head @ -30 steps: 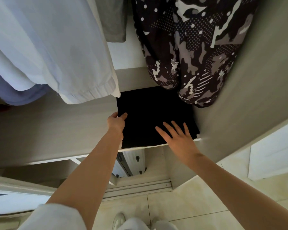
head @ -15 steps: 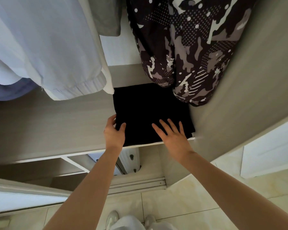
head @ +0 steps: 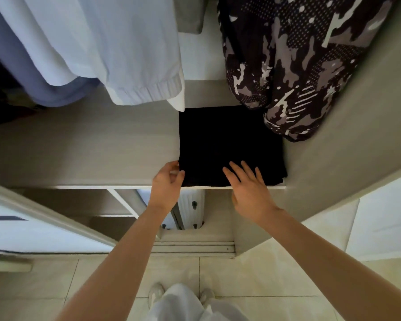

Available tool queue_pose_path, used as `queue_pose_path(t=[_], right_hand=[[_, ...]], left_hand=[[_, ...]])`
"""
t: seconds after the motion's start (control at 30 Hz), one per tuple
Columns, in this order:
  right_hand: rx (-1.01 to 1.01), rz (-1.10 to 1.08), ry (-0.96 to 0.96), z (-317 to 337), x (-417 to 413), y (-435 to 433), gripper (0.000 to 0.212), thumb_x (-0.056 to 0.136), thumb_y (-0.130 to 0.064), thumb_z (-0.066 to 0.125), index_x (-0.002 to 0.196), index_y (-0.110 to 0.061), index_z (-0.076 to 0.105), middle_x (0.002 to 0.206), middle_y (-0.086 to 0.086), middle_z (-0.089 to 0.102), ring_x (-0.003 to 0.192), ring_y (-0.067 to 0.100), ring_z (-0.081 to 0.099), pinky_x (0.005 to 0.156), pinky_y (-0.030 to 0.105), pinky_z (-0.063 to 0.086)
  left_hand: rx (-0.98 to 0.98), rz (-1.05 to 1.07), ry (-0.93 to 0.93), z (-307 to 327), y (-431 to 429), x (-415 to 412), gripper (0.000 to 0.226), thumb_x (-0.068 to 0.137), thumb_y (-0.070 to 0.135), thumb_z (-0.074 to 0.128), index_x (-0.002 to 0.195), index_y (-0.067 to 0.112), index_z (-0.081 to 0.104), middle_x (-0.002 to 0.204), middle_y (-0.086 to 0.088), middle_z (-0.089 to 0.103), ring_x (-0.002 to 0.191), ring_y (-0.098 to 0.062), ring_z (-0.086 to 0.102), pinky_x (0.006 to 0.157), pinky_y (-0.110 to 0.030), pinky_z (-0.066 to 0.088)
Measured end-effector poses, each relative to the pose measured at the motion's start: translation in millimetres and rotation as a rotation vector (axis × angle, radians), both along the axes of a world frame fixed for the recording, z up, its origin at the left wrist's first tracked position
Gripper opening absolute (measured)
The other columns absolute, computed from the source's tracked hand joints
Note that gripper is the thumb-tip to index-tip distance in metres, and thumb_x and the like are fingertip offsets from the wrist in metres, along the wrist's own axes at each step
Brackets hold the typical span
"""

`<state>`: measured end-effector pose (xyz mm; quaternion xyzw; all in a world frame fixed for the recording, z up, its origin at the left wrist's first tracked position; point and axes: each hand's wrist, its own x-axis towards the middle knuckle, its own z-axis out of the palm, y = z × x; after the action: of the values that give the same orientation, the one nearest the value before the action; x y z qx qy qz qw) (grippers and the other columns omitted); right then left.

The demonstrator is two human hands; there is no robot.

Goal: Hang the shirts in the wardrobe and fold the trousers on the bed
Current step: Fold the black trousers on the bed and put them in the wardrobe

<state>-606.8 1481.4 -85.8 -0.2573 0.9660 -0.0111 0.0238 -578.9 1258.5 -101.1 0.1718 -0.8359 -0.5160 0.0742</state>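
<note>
Several garments already hang in the wardrobe [head: 357, 135]: a pale blue shirt [head: 125, 49] with a ribbed hem, a lavender garment [head: 21, 72] to its left, a grey garment [head: 190, 17] high at the back, and a dark camouflage-print garment [head: 294, 66] against the right wall. The hanging part of the job therefore looks well advanced, though the rail and hangers lie out of view, and so does any count of shirts waiting elsewhere. Below these, a black folded garment [head: 227, 140] lies flat on the shelf [head: 79, 147], squared up near the front edge, its back right corner just under the hem of the camouflage print. It is too dark to read seams or a waistband, so I judge rather than see that it is a pair of folded trousers being put away. The left hand [head: 166, 181] is at the near left corner of the fold, thumb and curled fingers closing on the fabric's edge in a light pinch. The right hand [head: 248, 188] lies over the near edge with fingers straight and spread apart, gripping nothing; whether the palm presses down or only hovers is not clear. This looks like a final straightening of the stack on the shelf. The bed is not in view, so what remains there, whether more trousers to fold or more shirts to bring over, cannot be told. The person stands on pale floor tiles [head: 252, 274] facing the open wardrobe.
</note>
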Motion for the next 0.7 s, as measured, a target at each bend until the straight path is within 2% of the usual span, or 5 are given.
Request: queue_pose_path(t=[0.07, 0.13, 0.4, 0.5, 0.7], right_hand=[[-0.058, 0.047, 0.037, 0, 10, -16, 0.069, 0.086, -0.012, 0.061, 0.149, -0.013, 0.033, 0.155, 0.01, 0.032, 0.146, 0.031, 0.02, 0.118, 0.053, 0.017], [-0.079, 0.091, 0.079, -1, 19, -38, 0.066, 0.081, -0.01, 0.067, 0.143, -0.01, 0.043, 0.147, 0.013, 0.044, 0.141, 0.032, 0.032, 0.115, 0.052, 0.026], [-0.085, 0.317, 0.037, -5, 61, -137, 0.059, 0.072, -0.009, 0.072, 0.129, -0.005, 0.055, 0.125, 0.014, 0.06, 0.129, 0.036, 0.048, 0.108, 0.054, 0.035], [-0.081, 0.446, -0.039, -11, 86, -176, 0.048, 0.083, -0.013, 0.063, 0.129, -0.005, 0.054, 0.126, 0.014, 0.058, 0.131, 0.036, 0.044, 0.111, 0.052, 0.032], [-0.041, 0.705, -0.189, -28, 132, -242, 0.045, 0.098, -0.022, 0.046, 0.141, -0.011, 0.04, 0.136, 0.008, 0.05, 0.128, 0.025, 0.042, 0.108, 0.037, 0.036]], left_hand=[[-0.054, -0.005, 0.001, -2, -6, 20, 0.029, 0.098, 0.013, 0.053, 0.127, 0.014, 0.058, 0.102, 0.004, 0.065, 0.086, -0.006, 0.061, 0.076, -0.008, 0.048], [-0.103, 0.001, -0.006, -3, -15, 40, 0.03, 0.098, 0.015, 0.054, 0.127, 0.017, 0.058, 0.108, 0.006, 0.065, 0.093, -0.009, 0.06, 0.083, -0.014, 0.049], [-0.273, 0.147, -0.095, -5, -74, 132, 0.027, 0.099, 0.024, 0.051, 0.124, 0.022, 0.06, 0.104, -0.003, 0.068, 0.087, -0.017, 0.067, 0.077, -0.026, 0.054], [-0.289, 0.242, -0.139, -12, -96, 177, 0.024, 0.099, 0.025, 0.051, 0.12, 0.026, 0.06, 0.099, 0.0, 0.067, 0.085, -0.018, 0.065, 0.076, -0.035, 0.055], [-0.239, 0.475, -0.295, -28, -121, 255, 0.025, 0.099, 0.03, 0.048, 0.121, 0.027, 0.06, 0.099, 0.005, 0.068, 0.088, -0.015, 0.065, 0.078, -0.035, 0.055]])
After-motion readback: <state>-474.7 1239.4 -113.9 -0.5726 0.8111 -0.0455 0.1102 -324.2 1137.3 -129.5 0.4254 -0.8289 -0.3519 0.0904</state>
